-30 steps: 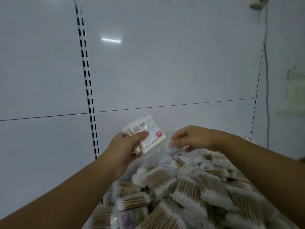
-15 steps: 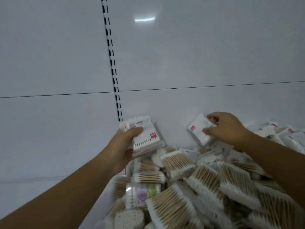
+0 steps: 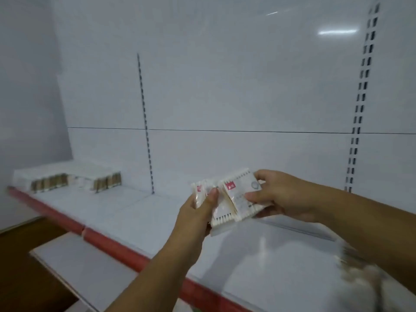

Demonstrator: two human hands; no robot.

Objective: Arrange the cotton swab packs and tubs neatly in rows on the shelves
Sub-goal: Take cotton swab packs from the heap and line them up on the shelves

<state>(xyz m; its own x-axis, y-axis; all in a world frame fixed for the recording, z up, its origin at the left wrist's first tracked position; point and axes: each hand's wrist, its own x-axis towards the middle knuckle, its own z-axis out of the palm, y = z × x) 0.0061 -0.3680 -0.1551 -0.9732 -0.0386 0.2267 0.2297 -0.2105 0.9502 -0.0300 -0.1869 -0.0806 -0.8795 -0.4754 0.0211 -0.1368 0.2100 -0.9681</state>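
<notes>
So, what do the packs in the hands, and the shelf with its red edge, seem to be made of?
The packs: probably thin clear plastic wrap, glossy; swab tips show through it. The shelf: likely painted metal, smooth white, faintly reflecting light. The red edge: perhaps a plastic strip, matte; blur leaves it open.

Long white metal shelf deck [image 3: 126, 212] with red front strip [image 3: 108, 242]: bare surface runs from the blocks of stacked cotton swab packs [image 3: 67, 179] at the far left end to mid-shelf, open above, back to the white rear panel [image 3: 225, 86]. Mid-shelf air taken by left hand [image 3: 198, 212] and right hand [image 3: 276, 194], both gripping a bundle of red-labelled swab packs [image 3: 231, 199]. Blurred heap of loose packs [image 3: 371, 278] blocks near right. Lower white shelf board [image 3: 78, 266] juts out below the strip, left.
</notes>
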